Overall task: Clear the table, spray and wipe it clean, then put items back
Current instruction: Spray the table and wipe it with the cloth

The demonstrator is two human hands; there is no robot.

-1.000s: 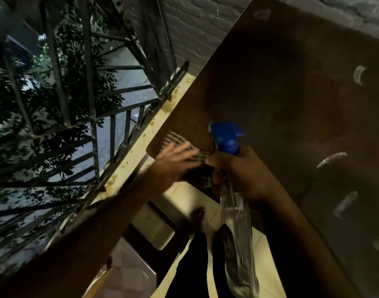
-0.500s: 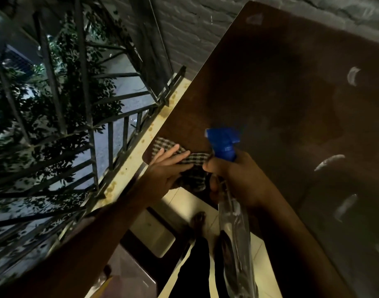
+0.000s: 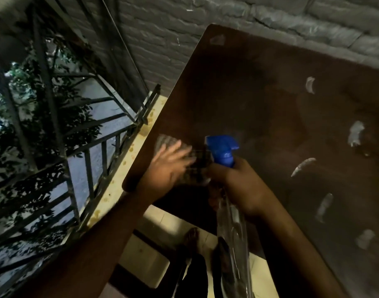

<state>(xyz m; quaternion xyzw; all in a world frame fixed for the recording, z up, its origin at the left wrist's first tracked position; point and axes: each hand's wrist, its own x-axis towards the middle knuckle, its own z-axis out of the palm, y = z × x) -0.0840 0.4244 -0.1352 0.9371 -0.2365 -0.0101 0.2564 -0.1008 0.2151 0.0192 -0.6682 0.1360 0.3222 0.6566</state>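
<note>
While the right hand [image 3: 238, 186] grips the spray bottle [image 3: 224, 154], the flat left hand [image 3: 169, 166] presses the cloth [image 3: 162, 140] near the table [image 3: 270, 93] corner.

One table [image 3: 259, 104], one checked cloth [image 3: 165, 140], one spray bottle [image 3: 223, 151], two hands, left [image 3: 167, 168], right [image 3: 238, 183]

Dim, night-like light; pale glints streak the dark brown wooden bench [image 3: 259, 100]. The left hand [image 3: 169, 166] smears with motion blur, and edges bow from wide-angle distortion.
</note>
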